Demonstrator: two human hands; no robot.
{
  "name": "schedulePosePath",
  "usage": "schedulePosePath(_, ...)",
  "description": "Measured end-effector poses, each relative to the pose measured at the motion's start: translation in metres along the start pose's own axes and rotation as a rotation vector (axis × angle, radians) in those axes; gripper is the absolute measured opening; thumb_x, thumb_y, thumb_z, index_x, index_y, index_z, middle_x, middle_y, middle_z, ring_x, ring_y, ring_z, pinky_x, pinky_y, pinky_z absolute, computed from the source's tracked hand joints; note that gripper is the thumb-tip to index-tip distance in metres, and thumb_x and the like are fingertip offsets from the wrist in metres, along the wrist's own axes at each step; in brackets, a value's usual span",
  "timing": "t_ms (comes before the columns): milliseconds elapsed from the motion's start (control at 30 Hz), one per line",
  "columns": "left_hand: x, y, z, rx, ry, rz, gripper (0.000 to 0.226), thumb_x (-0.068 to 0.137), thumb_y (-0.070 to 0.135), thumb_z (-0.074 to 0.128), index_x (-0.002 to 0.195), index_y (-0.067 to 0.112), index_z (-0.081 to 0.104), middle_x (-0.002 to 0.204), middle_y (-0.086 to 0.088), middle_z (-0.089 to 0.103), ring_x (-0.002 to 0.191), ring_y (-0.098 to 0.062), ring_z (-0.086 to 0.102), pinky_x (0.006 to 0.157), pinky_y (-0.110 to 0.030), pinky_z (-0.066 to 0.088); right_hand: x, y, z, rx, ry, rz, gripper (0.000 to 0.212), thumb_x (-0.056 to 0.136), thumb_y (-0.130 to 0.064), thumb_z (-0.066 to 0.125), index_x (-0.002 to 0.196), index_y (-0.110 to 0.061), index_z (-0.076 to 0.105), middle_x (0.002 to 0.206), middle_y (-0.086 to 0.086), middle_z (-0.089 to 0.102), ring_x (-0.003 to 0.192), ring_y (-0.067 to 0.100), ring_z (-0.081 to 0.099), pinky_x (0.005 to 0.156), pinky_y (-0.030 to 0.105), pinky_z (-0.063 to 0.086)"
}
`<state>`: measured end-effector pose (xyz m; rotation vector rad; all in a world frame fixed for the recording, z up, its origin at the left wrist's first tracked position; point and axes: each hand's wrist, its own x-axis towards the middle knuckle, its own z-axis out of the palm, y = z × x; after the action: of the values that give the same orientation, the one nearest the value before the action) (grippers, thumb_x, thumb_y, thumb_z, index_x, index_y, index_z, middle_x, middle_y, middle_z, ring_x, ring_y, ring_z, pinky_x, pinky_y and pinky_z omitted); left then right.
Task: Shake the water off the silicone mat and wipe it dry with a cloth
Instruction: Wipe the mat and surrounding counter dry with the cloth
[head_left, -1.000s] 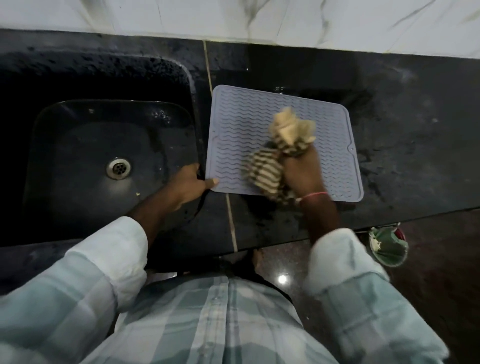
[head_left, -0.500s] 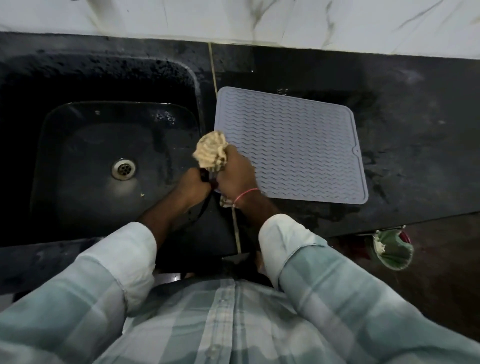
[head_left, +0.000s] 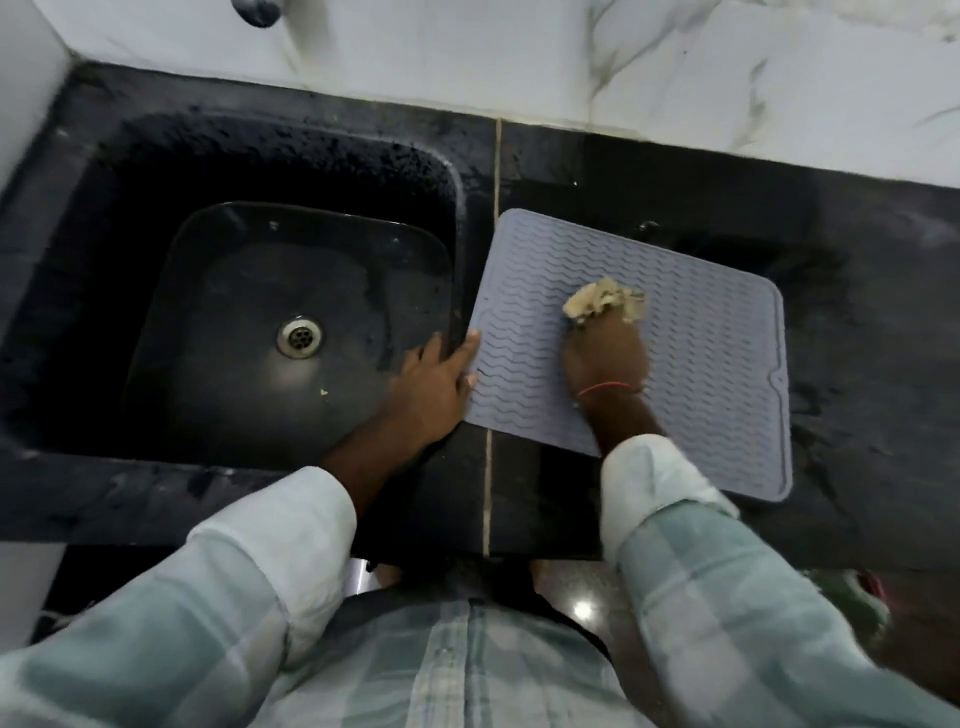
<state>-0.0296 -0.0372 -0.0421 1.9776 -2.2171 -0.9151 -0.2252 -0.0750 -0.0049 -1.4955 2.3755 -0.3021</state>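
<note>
a black stone sink (head_left: 156, 291) with a round metal drain (head_left: 300, 338) is sitting at the left, sunk in a dark speckled countertop (head_left: 857, 312); the left hand (head_left: 434, 387) is resting at the sink's right rim, fingers straight and apart, fingertips pressing the mat's left edge; the silicone mat (head_left: 717, 374) is lying flat on the countertop just right of the sink, a grey rounded rectangle ribbed with wavy ridges, its long axis running left to right, skewed so the right end is sitting nearer the person; the right hand (head_left: 605, 364) is pressing a crumpled beige cloth (head_left: 602, 306) onto the mat's middle, fingers curled round it
</note>
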Motion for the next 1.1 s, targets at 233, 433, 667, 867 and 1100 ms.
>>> schedulePosePath(233,-0.003,0.005,-0.003,0.004,0.007,-0.057,0.055,0.099,0.043,0.035,0.151,0.036,0.018,0.156,-0.02,0.021,0.143,-0.038,0.021,0.111,-0.052,0.03,0.009,-0.074,0.012,0.358,-0.408,-0.327,0.039,0.09,-0.031,0.05,0.125,-0.015,0.059,0.13,0.01,0.06,0.119,0.027,0.056,0.102,0.035,0.043)
schedulePosePath(433,-0.004,0.009,-0.008,-0.347,0.118,-0.068,0.055,0.095,0.027,0.055,0.147,0.026,0.036,0.145,-0.015,0.044,0.133,-0.032,0.042,0.108,-0.037,0.034,0.067,-0.039,-0.023,0.082,0.023,-0.371,0.034,0.096,-0.029,0.047,0.118,-0.007,0.059,0.109,0.014,0.068,0.102,0.031,0.063,0.083,0.031,0.045)
schedulePosePath(667,0.001,0.004,-0.025,-0.693,0.144,-0.241,0.045,0.084,0.014,0.068,0.128,0.012,0.057,0.126,-0.003,0.061,0.117,-0.02,0.057,0.094,-0.029,0.044,-0.036,-0.057,0.024,0.049,-0.127,-0.66,0.027,0.084,-0.015,0.055,0.11,-0.01,0.055,0.11,0.014,0.063,0.095,0.036,0.06,0.08,0.042,0.047)
schedulePosePath(867,0.003,-0.01,-0.019,-0.962,0.175,-0.412,0.036,0.089,0.017,0.065,0.124,0.009,0.059,0.115,-0.008,0.065,0.107,-0.025,0.061,0.091,-0.036,0.049,-0.006,-0.057,-0.001,0.212,-0.243,-0.608,0.027,0.085,-0.034,0.059,0.102,-0.014,0.067,0.095,0.008,0.072,0.09,0.027,0.066,0.079,0.038,0.053)
schedulePosePath(1100,0.001,-0.012,-0.026,-0.881,0.354,-0.252,0.032,0.094,0.034,0.058,0.119,0.014,0.059,0.108,0.0,0.061,0.1,-0.014,0.056,0.086,-0.027,0.044,-0.027,-0.078,0.016,-0.118,-0.223,-0.593,0.029,0.083,-0.012,0.052,0.109,-0.003,0.058,0.108,0.02,0.06,0.097,0.038,0.059,0.081,0.04,0.047)
